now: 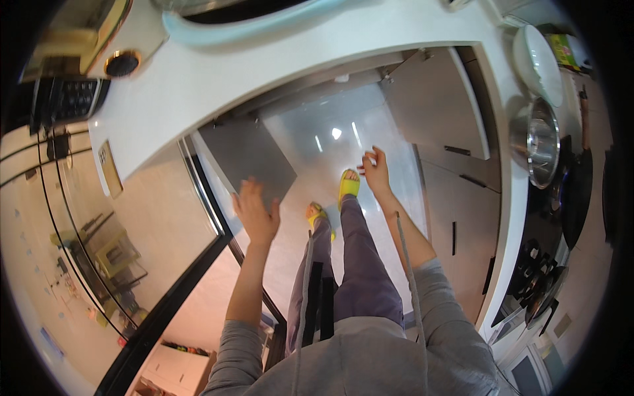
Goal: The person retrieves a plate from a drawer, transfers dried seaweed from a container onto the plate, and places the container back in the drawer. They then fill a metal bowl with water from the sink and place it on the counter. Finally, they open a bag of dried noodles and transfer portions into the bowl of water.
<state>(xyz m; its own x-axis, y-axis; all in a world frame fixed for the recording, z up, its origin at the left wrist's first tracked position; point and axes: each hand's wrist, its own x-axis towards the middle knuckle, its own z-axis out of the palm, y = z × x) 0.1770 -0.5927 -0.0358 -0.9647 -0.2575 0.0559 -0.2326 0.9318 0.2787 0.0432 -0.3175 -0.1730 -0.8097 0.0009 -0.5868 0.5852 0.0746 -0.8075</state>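
Observation:
My left hand point(256, 213) is raised with its fingers apart and holds nothing. It overlaps the outer edge of a grey cabinet door point(247, 156) that stands open on the left; whether it touches the door cannot be told. My right hand point(377, 171) hangs in the air with loosely bent fingers and nothing in it. To its upper right, a second cabinet door point(436, 99) stands open under the counter. A white countertop point(237, 64) runs above both doors. Between the doors, the glossy floor point(327, 119) reflects light.
Yellow slippers point(349, 184) are on my feet. A steel bowl point(540, 143) and a white bowl point(537, 64) stand on the right counter, beyond which is a black stove point(530, 242). A black-framed glass door point(168, 287) borders my left. A microwave point(74, 99) sits at the far left.

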